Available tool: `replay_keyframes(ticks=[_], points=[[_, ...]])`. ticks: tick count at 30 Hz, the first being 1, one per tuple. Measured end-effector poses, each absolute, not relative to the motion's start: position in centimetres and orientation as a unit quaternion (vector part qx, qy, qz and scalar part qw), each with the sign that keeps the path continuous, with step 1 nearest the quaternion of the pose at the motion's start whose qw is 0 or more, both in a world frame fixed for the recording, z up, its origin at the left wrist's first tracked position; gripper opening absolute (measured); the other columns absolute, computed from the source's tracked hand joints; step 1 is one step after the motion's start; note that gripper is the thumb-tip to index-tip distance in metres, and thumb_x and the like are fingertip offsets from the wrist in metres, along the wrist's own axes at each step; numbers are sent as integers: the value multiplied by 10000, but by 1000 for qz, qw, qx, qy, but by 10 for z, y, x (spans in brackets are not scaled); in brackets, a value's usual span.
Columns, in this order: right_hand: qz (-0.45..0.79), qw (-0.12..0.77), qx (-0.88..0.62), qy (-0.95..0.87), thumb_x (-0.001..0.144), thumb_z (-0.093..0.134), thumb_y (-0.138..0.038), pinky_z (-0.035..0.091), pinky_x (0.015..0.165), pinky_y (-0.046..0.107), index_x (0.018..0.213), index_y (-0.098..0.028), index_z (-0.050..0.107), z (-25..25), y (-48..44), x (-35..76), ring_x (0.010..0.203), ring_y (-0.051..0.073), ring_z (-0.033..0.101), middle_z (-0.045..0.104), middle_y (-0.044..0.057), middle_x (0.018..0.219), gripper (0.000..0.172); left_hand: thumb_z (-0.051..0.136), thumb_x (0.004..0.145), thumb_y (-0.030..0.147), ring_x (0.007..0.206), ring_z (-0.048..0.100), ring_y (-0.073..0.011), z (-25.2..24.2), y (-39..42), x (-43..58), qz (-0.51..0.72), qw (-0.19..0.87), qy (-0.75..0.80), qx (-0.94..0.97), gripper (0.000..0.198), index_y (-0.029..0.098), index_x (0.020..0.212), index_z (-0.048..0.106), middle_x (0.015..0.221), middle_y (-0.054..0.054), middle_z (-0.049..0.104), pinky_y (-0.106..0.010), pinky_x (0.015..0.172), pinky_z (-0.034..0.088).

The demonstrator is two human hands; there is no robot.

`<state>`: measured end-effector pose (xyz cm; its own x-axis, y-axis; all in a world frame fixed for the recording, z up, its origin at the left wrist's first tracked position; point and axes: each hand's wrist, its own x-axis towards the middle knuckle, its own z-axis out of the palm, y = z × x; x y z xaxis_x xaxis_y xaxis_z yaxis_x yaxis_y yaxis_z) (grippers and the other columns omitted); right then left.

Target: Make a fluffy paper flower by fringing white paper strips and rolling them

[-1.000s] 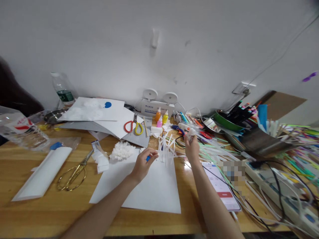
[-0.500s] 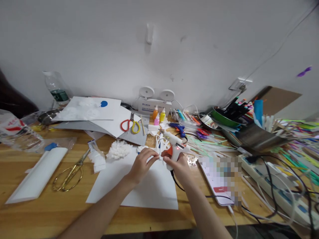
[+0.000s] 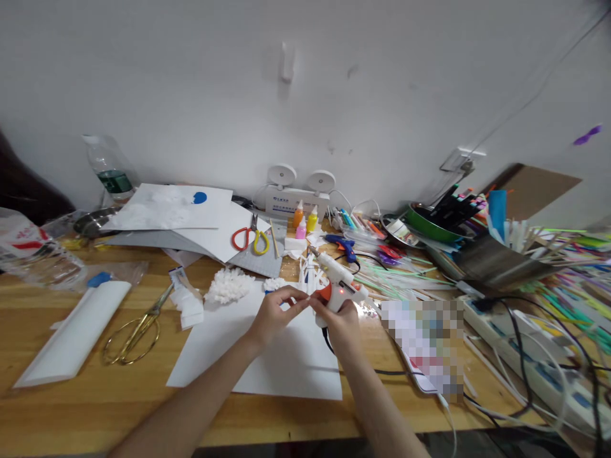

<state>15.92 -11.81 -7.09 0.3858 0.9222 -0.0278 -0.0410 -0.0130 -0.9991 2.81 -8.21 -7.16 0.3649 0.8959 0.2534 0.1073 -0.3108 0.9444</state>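
My left hand (image 3: pixel 281 312) is over the white sheet of paper (image 3: pixel 277 375), its thumb and fingertips pinched together. Whatever sits in that pinch is too small or hidden to name. A white hot glue gun (image 3: pixel 340 280) with an orange trigger is in my right hand (image 3: pixel 344 321), its nozzle pointing away toward the back. The tips of both hands meet in front of the gun. Just behind the fingers lies a bunch of thin white strips (image 3: pixel 310 275). A clump of small white petal-like pieces (image 3: pixel 230 286) rests at the sheet's back left edge.
Gold scissors (image 3: pixel 138 334) and a white folded sheet (image 3: pixel 76 334) lie at the left. Red-and-yellow-handled scissors (image 3: pixel 252 236) and a blue glue gun (image 3: pixel 344 247) lie farther back. To the right are a phone (image 3: pixel 420 343), a power strip (image 3: pixel 529 356) and loose cables.
My right hand and the glue gun have shifted slightly, and the right fingertips have closed in on the left ones. My left hand stays nearly in place, still pinched.
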Motion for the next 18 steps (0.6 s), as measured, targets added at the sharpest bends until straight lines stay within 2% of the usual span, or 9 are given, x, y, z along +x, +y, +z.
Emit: replay_keyframes(ticks=[7,12,16,18], points=[[400,633,-579,-322,552,691,-324,380,488,247,689,-132,599,-74,-119,149,521,125,487,564,7,583,253,594,682,341,735,583,-156,-84,-79,32,441,558,376,593,239,125,779,628,778,-63,643,-258,668,468],[478,701,-456,-270,619,627,-310,296,419,200,729,-164,539,-70,-113,157,446,65,357,384,-57,520,202,599,678,334,670,564,-127,-82,-75,27,466,542,408,568,245,126,806,621,772,-52,631,-237,619,456],[549,660,-389,-334,653,591,-290,269,402,203,624,-176,468,-68,-107,174,418,58,267,270,-70,504,170,595,683,330,674,559,-115,-75,-72,20,492,516,417,563,226,138,800,624,774,-36,623,-223,617,450],[549,635,-380,-390,682,559,-316,288,421,218,672,-181,478,-68,-105,182,444,72,304,322,-49,543,157,586,694,327,667,554,-107,-71,-72,17,500,504,417,567,208,149,796,622,765,-24,615,-218,615,448]])
